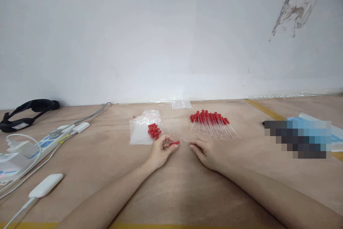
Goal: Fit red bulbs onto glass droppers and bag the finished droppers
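Observation:
Between thumb and fingers, my left hand [162, 150] pinches a red rubber bulb [174, 143]. My right hand [203, 151] is closed on a thin clear dropper tube [184, 140], its end pointing left toward the bulb. A small gap separates bulb and tube. Just beyond my left hand lies a pile of loose red bulbs [153, 130], partly on clear plastic bags [138, 129]. Bare clear tubes [173, 126] lie beside that pile. Behind my right hand, many droppers with red bulbs fitted [213, 122] lie in a row, tips toward me.
On the left are a power strip [49, 143] with plugs and cables, a white adapter [45, 185] and a black headset strap [29, 113]. A small plastic bag [181, 104] lies by the wall. A blue mask [308, 125] and a blurred dark object [289, 138] lie right.

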A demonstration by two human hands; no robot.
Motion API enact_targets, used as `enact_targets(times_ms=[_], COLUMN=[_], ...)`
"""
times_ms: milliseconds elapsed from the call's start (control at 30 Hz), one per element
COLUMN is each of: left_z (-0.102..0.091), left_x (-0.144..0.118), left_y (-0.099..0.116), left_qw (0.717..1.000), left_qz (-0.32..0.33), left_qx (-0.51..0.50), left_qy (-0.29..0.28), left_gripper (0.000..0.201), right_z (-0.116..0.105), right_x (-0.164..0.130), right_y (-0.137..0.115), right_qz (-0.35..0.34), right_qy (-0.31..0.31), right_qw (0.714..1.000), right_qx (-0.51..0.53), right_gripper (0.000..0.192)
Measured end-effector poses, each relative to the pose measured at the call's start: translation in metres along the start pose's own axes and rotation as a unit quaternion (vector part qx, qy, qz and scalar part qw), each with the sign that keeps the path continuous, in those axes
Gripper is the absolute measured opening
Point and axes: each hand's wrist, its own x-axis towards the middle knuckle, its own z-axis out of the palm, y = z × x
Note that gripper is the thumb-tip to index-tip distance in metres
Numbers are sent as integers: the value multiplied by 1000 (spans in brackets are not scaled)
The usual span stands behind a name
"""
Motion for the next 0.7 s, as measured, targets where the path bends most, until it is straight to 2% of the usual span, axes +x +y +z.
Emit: enact_targets(times_ms=[367,533,700], left_z=[0,2,1], left_x=[-2,-3,-6], left_y=[-1,-1,-3], left_qw=[998,998,996], left_qz=[-8,-13,24], left_qx=[0,-31,14], left_qy=[-58,-61,-82], left_gripper=[29,28,27], right_z=[5,8,0], right_x=[-3,-3,-2], right_y=[2,2,3], right_qz=[-10,-24,-57], right_qy=[-11,-22,-74], right_qw=[999,999,994], right_qx=[-43,-33,-52], right_gripper=[20,23,29])
